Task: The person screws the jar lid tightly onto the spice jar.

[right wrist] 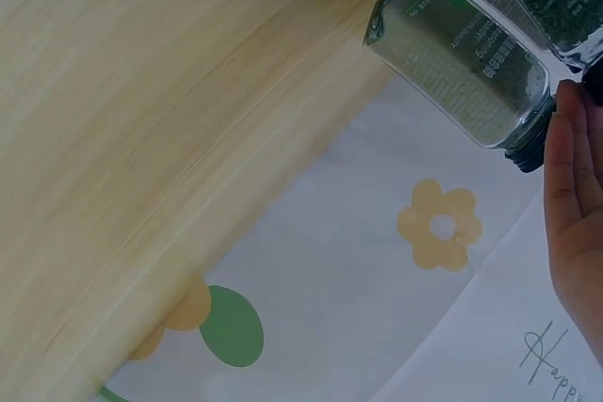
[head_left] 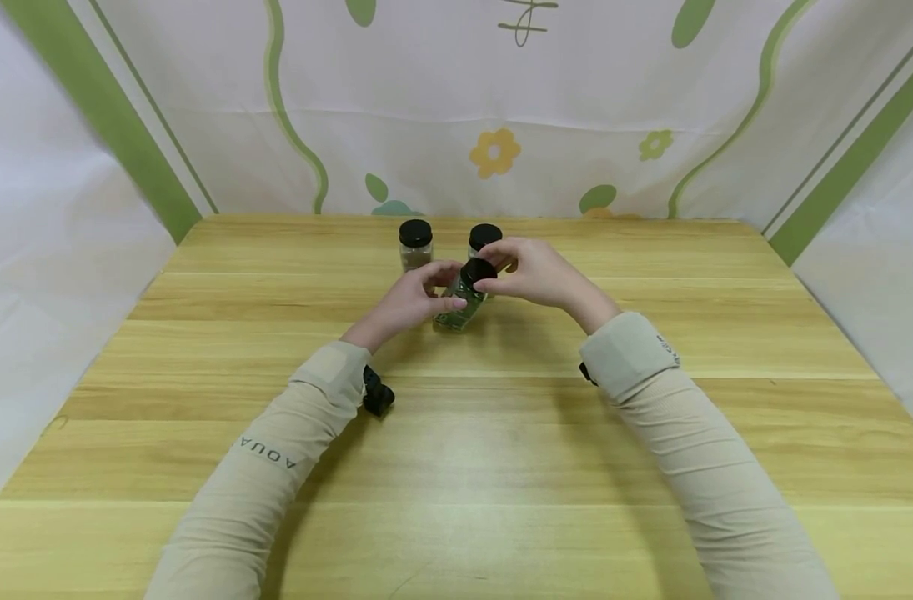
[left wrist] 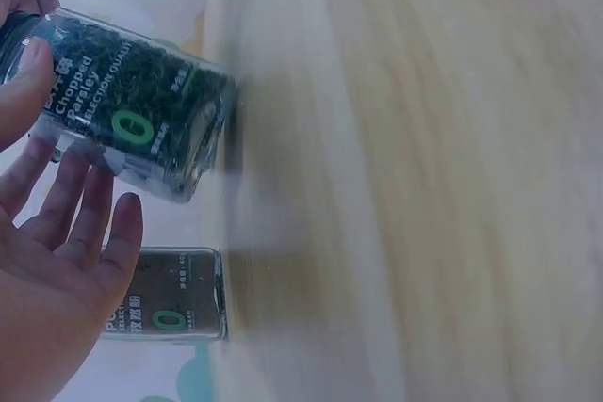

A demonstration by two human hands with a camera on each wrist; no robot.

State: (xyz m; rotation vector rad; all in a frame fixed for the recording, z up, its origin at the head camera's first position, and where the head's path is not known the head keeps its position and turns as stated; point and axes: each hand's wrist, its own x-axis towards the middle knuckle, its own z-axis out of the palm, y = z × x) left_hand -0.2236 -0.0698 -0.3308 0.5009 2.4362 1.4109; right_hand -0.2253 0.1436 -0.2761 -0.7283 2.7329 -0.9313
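A clear jar of chopped parsley point(head_left: 454, 319) with a black cap is tilted, its cap toward the upper right in the head view. My left hand point(head_left: 403, 307) holds its body between thumb and fingers; the label point(left wrist: 122, 105) shows in the left wrist view. At the black cap, my right hand point(head_left: 537, 271) pinches with thumb and fingers. Behind my left hand stands a jar of brown powder point(head_left: 415, 247), also black-capped. Another black-capped jar point(right wrist: 462, 58) with pale contents stands behind the parsley jar, partly hidden by my right hand in the head view.
The jars are toward the back of a wooden table point(head_left: 464, 467). A white curtain point(head_left: 396, 83) with flowers and green leaves hangs behind the table's back edge. White side walls point(head_left: 43, 250) flank it. A black wrist camera point(head_left: 378, 395) sits under my left cuff.
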